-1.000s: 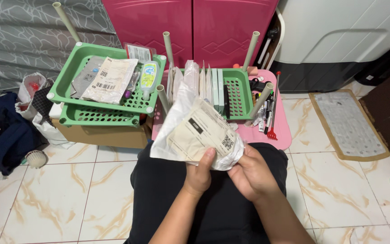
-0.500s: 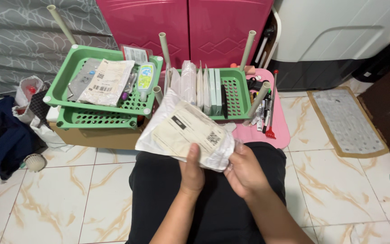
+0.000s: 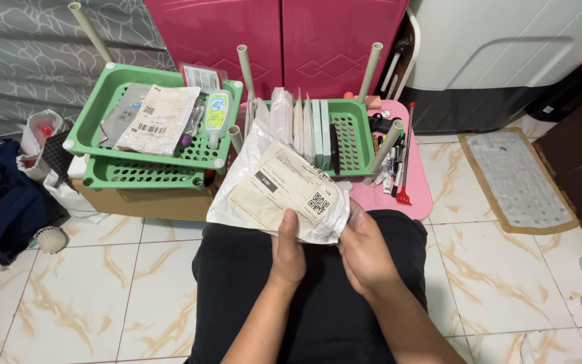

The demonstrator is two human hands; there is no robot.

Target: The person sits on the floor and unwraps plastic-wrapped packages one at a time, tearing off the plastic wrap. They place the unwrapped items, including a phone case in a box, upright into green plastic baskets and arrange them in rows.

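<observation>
You are holding one white mailer bag (image 3: pixel 279 192) over your lap, label facing up so it can be read. Your left hand (image 3: pixel 287 255) is pinching its near edge, thumb on top; your right hand (image 3: pixel 365 251) is closing around its right corner from beneath. Just beyond your hands one green basket (image 3: pixel 349 138) is keeping flat packets upright; two stacked green baskets (image 3: pixel 112 125) are sitting farther left, holding another labelled parcel (image 3: pixel 157 119).

Evenly lit from overhead, bright and diffuse. Soft, short shadows only, under the green baskets (image 3: pixel 153 152). Mild sheen on the floor tiles (image 3: pixel 102 283) and the pink cabinet doors (image 3: pixel 277 40). Sharp focus throughout, no motion blur. Slight wide-angle stretching toward the corners.
</observation>
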